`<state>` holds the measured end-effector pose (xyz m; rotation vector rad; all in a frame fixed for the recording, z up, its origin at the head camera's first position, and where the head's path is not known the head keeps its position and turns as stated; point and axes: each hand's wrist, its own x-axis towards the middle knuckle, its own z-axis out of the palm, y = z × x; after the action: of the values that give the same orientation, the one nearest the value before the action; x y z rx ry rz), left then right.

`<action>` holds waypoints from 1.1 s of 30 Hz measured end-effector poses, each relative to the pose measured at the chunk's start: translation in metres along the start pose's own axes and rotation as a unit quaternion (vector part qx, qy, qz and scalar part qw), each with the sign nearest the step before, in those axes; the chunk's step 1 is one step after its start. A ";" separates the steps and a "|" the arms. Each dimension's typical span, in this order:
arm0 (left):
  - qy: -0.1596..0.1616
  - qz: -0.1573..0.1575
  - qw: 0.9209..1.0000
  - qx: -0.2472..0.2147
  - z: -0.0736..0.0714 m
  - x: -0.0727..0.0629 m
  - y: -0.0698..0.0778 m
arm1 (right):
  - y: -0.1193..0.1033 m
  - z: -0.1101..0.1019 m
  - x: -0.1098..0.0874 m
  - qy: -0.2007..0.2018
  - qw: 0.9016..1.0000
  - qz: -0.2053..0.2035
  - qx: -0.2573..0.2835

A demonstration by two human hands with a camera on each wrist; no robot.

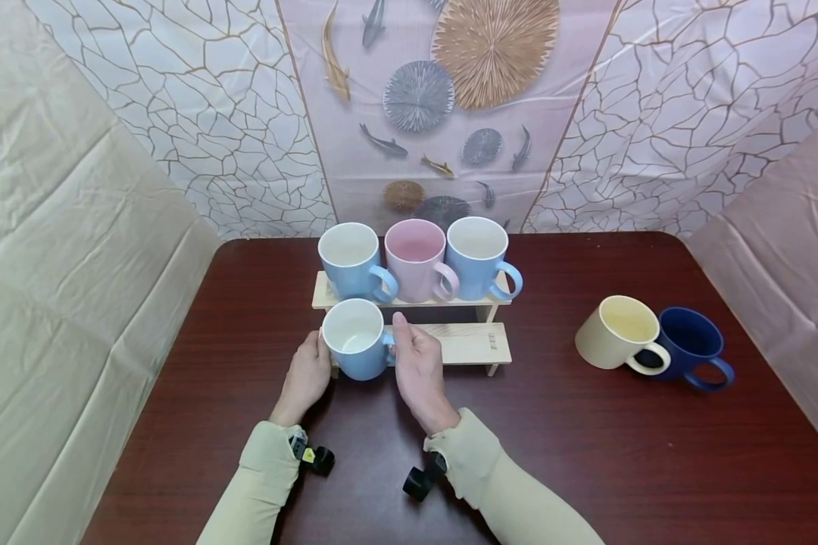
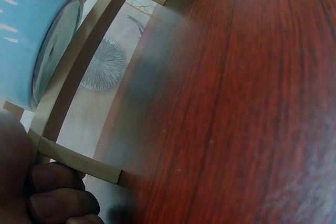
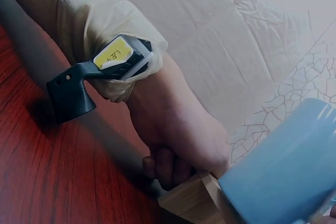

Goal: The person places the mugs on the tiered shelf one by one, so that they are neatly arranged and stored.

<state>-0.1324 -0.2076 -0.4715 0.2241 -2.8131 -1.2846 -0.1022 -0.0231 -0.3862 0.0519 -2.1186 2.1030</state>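
On the dark red-brown table [image 1: 532, 454], the left end of a two-step wooden rack [image 1: 463, 344] is gripped by the curled fingers of the left hand [image 1: 305, 382]. Beside it, at the lower step's left end, a glossy light-blue mug [image 1: 357, 352], white inside, mouth upward, is held by its handle, pinched in the right hand [image 1: 419, 369]; farther right, a cream mug [image 1: 603, 337] and a navy mug [image 1: 691, 341] are seen.

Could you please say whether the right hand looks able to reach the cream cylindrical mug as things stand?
Probably yes, once the right hand releases the light-blue cylindrical mug it holds by the handle: past the pale wooden shelf, only bare dark-red tabletop lies before the cream mug.
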 end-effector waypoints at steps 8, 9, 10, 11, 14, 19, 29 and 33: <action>-0.002 -0.005 1.000 0.003 -0.001 0.000 0.001 | 0.001 0.002 -0.001 0.005 1.000 0.002 0.001; -0.002 -0.006 1.000 0.003 -0.001 0.000 0.001 | 0.001 0.003 -0.001 0.005 1.000 0.002 0.001; -0.002 -0.006 1.000 0.004 -0.001 0.000 0.001 | 0.002 0.003 -0.001 0.005 1.000 0.003 0.001; -0.002 -0.007 1.000 0.004 -0.001 0.000 0.001 | 0.002 0.003 -0.001 0.004 1.000 0.003 0.001; -0.003 -0.009 1.000 0.002 -0.001 0.000 0.001 | 0.003 0.004 -0.001 0.003 1.000 0.007 0.000; -0.005 -0.013 1.000 -0.002 -0.001 -0.001 0.002 | 0.005 0.005 0.000 0.005 1.000 0.008 0.002; -0.012 -0.017 1.000 -0.002 -0.001 0.000 0.002 | 0.008 0.005 0.001 0.013 1.000 0.008 0.003; -0.013 -0.017 1.000 -0.004 -0.001 0.000 0.002 | 0.009 0.006 0.003 0.018 1.000 0.010 0.006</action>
<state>-0.1327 -0.2067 -0.4690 0.2581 -2.8375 -1.3166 -0.1065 -0.0291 -0.3950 -0.0056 -2.0934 2.1118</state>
